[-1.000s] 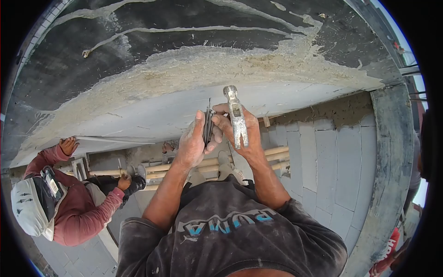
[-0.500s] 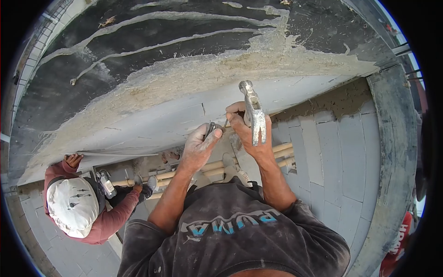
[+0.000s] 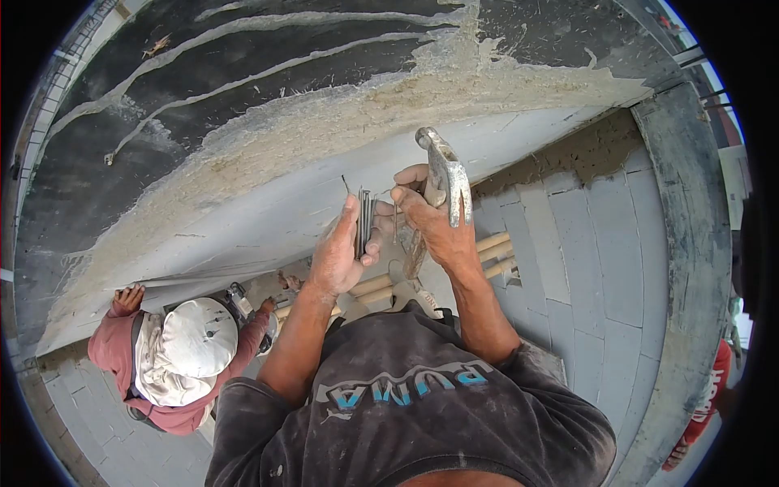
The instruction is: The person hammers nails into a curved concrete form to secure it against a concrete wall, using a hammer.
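Grey block walling fills my view, with a dark slab (image 3: 243,89) above it and a rough band of mortar (image 3: 341,122) smeared along the joint where slab meets blocks (image 3: 584,268). My left hand (image 3: 341,252) is raised just under that joint, its fingers (image 3: 350,217) pressed together around a small bundle of nails (image 3: 363,221), thumb clamping them against the palm so the dark shanks stand upright out of the fist. My right hand (image 3: 434,223) sits just beside it, nearly touching, with the fingers curled round a hammer (image 3: 445,174) gripped high near the head, the metal head pointing up towards the mortar; two fingertips seem to reach across towards the nails, though I cannot tell whether they are pinching one. One thin nail (image 3: 346,185) appears to stand apart on the white block face above the left thumb. Below me, wooden poles (image 3: 487,247) run across, and a co-worker (image 3: 174,357) in a red sleeve and pale head cloth crouches with a hand on the lower edge of the block course. As I judge it, the risk lies in the crowded grip: choked up on the hammer while fiddling with nails, a loose shank could slip and drop towards the person below, or a short swing could catch my left thumb.
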Motion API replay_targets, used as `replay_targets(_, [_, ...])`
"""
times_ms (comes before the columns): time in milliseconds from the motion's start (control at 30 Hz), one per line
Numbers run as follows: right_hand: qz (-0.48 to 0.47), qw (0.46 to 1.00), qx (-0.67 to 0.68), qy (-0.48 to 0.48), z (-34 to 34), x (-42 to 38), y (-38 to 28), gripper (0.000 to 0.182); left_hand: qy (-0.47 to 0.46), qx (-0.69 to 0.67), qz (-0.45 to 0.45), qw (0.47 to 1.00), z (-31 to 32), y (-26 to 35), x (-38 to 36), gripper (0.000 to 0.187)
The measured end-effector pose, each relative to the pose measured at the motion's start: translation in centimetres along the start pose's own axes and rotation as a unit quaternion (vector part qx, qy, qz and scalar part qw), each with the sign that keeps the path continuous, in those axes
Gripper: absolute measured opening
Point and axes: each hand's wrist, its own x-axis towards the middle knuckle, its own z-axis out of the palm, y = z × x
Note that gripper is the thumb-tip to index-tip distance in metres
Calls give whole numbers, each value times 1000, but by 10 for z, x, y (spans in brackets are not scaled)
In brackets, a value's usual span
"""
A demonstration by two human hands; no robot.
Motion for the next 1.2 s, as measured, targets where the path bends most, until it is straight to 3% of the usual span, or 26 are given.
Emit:
replay_targets(133, [22,999,-32,2,8,-6,-4,18,73,-52,-40,995,14,1,4,65])
replay_targets(200, [44,997,-58,-6,10,-5,9,18,65,-60,-46,995,19,-1,5,66])
replay_targets(267, [-35,992,-123,3,8,0,40,19,53,-70,-47,995,16,-3,6,67])
replay_targets(367, [-35,989,-146,7,9,-1,41,21,45,-91,-36,994,4,-9,11,67])
replay_targets(433, [43,997,-69,0,13,-10,30,22,54,-103,-16,993,-5,-13,14,68])
replay_targets(633, [-11,993,-99,-60,22,-37,40,32,141,-161,26,977,4,-12,18,72])
replay_targets(667, [26,983,-167,-70,19,-38,54,36,145,-171,25,974,5,-12,18,73])
replay_targets(767, [37,996,-73,-32,25,-39,43,24,139,-197,21,970,6,-13,18,76])
replay_targets(833, [28,995,-89,-31,22,-39,39,27,108,-215,17,970,8,-14,14,77])
replay_targets(1067, [-50,986,-160,8,16,-43,42,21,130,-205,33,969,16,-21,18,67])
replay_targets(1200, [-23,989,-141,40,19,-48,34,20,142,-236,61,960,22,-13,11,59])
